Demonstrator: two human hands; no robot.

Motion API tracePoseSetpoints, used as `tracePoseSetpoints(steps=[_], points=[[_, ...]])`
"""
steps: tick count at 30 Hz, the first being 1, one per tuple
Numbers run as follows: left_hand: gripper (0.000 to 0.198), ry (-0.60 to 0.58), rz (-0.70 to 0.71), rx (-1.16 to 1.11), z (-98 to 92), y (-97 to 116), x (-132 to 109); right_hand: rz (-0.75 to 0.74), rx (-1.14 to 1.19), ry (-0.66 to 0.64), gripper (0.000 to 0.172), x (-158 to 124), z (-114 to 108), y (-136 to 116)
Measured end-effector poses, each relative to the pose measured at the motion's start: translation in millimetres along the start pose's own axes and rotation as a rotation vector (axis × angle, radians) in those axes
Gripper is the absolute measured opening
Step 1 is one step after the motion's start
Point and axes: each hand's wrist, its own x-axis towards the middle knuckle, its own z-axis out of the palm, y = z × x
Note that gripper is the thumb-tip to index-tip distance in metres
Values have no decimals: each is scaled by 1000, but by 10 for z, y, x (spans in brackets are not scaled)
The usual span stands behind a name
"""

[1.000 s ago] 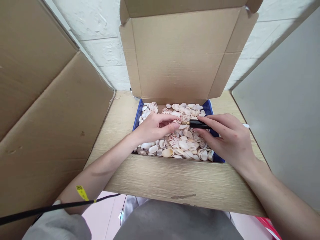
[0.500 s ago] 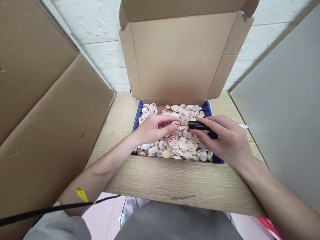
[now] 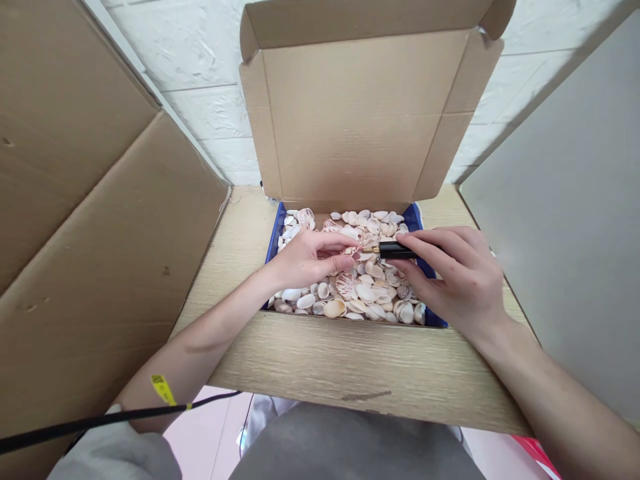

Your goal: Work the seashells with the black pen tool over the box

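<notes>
Between thumb and fingers, my left hand (image 3: 315, 257) pinches a small reddish-white seashell (image 3: 353, 251) above the box. My right hand (image 3: 455, 270) grips a black mini drill (image 3: 397, 250), its brass chuck pointing left at the shell. The tip is at or very near the shell; whether it touches cannot be made out. Below both hands, an open cardboard box (image 3: 273, 233) with blue sides holds many white, cream and pinkish shells. A larger striped scallop shell (image 3: 346, 285) lies among them.
The box's brown lid (image 3: 350, 120) stands upright against a white brick wall (image 3: 205, 113). A tall cardboard panel (image 3: 100, 253) flanks the wooden table (image 3: 350, 360) on the left, a grey panel (image 3: 565, 200) on the right. A black cable (image 3: 120, 415) crosses the left forearm.
My right hand and the mini drill have shifted slightly right. The left hand still holds the shell, with its thumb and the shell a little lower.
</notes>
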Motion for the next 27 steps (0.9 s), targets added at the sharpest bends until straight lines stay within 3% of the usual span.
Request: tracePoseSetpoints(steps=[11, 27], points=[[28, 40, 25, -51, 6, 25, 14, 40, 79, -128, 19, -48, 34, -13], [37, 15, 7, -66, 1, 11, 19, -68, 37, -13, 29, 9, 7, 9]])
